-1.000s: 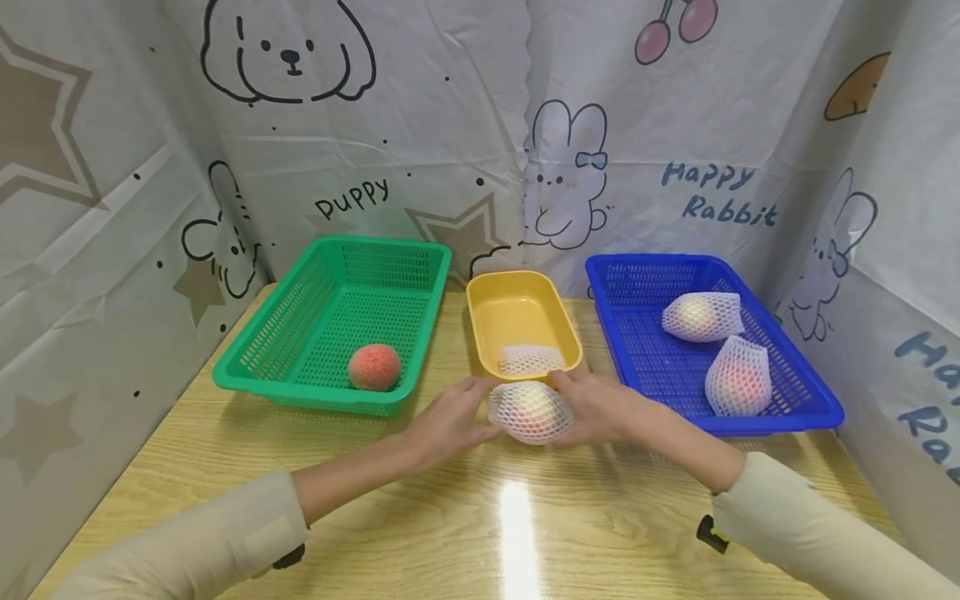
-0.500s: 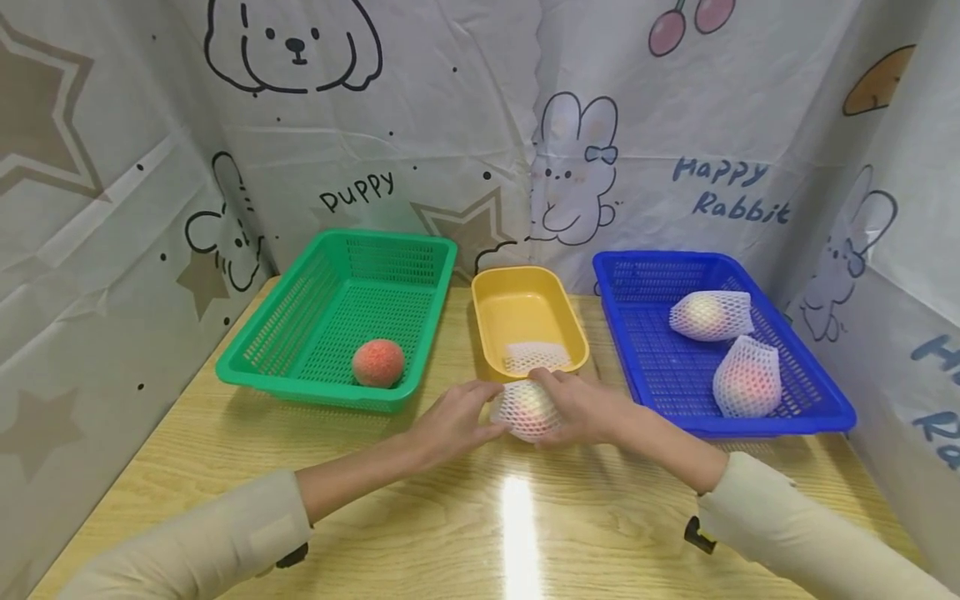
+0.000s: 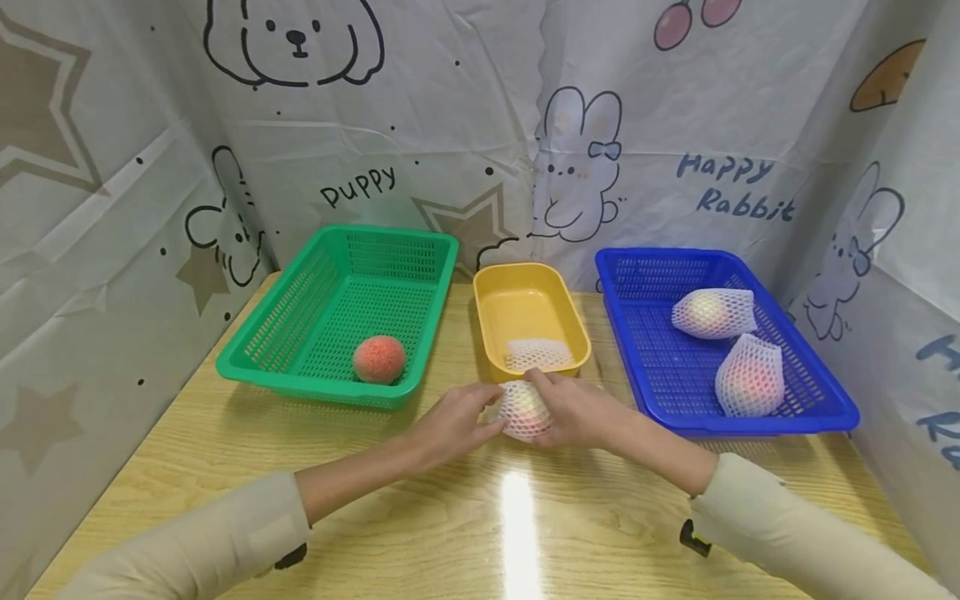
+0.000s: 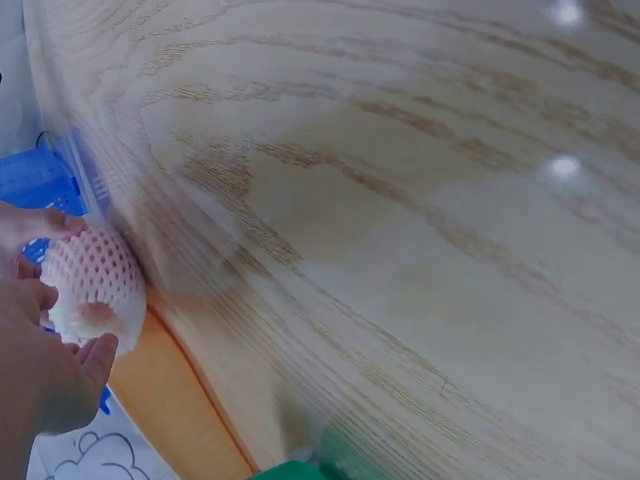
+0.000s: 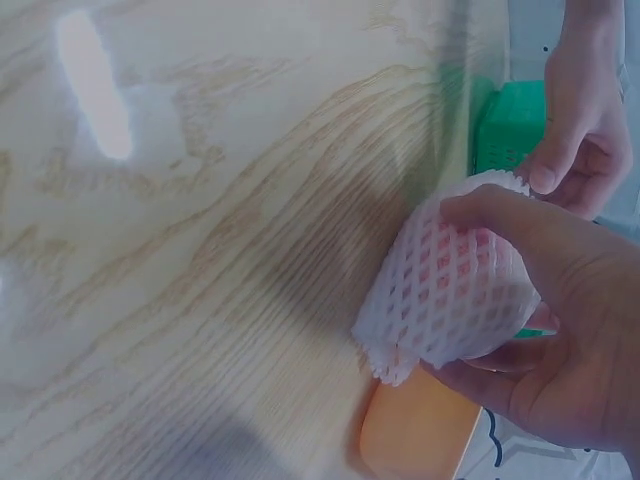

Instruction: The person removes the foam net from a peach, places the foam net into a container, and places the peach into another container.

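Note:
A peach in a white foam net [image 3: 525, 412] is held between both hands, just in front of the yellow bin [image 3: 525, 312]. My right hand [image 3: 581, 410] grips it around the right side, thumb and fingers spread over the mesh in the right wrist view. At the net's left end, my left hand [image 3: 450, 425] pinches the edge between thumb and fingers. Pinkish fruit [image 5: 450, 265] shows through the mesh. One flat empty foam net [image 3: 538, 354] lies in the bin's near end.
To the left stands a green basket [image 3: 431, 317] with a bare reddish peach [image 3: 378, 360] in it. A blue basket [image 3: 637, 367] on the right holds two netted peaches, one behind [image 3: 712, 313] and one nearer [image 3: 750, 379]. Printed curtains [image 3: 450, 92] enclose the wooden table [image 3: 375, 517].
My right hand has slid left over the netted peach and now covers more of it. The left hand stays at the net's left end. The head view has shifted slightly.

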Motion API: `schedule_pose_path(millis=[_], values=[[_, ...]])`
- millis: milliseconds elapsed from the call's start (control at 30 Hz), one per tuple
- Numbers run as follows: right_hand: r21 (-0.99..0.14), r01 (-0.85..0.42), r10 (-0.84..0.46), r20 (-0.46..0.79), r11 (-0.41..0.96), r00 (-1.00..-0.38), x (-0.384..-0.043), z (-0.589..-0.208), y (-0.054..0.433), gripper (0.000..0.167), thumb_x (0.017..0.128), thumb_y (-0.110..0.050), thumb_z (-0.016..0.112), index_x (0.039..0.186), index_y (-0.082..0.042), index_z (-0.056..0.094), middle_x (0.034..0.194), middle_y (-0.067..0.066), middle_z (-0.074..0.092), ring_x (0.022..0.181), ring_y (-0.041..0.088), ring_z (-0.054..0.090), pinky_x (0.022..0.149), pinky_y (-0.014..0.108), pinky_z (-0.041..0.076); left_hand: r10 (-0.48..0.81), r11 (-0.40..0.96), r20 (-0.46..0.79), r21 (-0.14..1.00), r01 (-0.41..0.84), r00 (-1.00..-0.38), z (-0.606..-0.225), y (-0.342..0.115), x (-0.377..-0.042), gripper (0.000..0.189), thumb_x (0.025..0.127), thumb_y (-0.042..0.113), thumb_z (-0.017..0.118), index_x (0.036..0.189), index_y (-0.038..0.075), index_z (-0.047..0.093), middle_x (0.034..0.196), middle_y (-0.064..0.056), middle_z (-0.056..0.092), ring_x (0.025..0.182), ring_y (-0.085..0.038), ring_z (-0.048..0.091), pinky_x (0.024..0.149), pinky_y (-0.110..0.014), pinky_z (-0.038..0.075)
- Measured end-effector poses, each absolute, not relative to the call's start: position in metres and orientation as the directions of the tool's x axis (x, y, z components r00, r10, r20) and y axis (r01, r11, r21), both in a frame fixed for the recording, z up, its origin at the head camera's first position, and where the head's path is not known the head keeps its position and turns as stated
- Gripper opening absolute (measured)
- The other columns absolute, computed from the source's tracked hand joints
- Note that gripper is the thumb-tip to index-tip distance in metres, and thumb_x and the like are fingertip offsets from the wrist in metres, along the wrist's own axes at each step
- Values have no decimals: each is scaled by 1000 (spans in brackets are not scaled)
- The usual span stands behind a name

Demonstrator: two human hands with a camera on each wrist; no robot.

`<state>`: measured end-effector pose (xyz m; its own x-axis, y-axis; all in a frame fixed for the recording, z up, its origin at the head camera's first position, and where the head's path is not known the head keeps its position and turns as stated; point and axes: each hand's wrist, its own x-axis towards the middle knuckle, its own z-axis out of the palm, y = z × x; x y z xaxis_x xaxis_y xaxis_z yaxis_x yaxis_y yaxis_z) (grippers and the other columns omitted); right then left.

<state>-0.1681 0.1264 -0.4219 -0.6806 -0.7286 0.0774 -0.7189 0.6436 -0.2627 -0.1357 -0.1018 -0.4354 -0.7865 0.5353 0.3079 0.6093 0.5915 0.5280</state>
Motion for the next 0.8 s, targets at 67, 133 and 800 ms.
schedule_pose_path(millis=[67,133,800], values=[[-256,-731,-734,104,632,-671,-169,-422,127,82,66,-29,92,127,-4,44,95,11,64,77,26,66,63,37,57,532,590,318,526,613,-785,-435,-102,-136,19,91,6,69,108,-1,69,102,-14,71,91,-25,68,75,-31,58],[-254,-734,-736,109,629,-668,-169,-422,128,82,64,-28,92,126,-4,44,93,10,63,75,24,64,62,35,56,528,590,328,522,616,-783,-434,-103,-137,17,91,3,66,107,-1,70,102,-13,72,91,-23,68,76,-31,58],[-284,-697,-709,75,659,-701,-168,-389,133,83,61,-24,86,130,-7,42,98,11,62,76,21,61,60,32,54,562,466,423,547,695,-710,-422,-99,-146,11,90,-6,66,98,0,72,100,-12,73,95,-22,71,81,-23,57]])
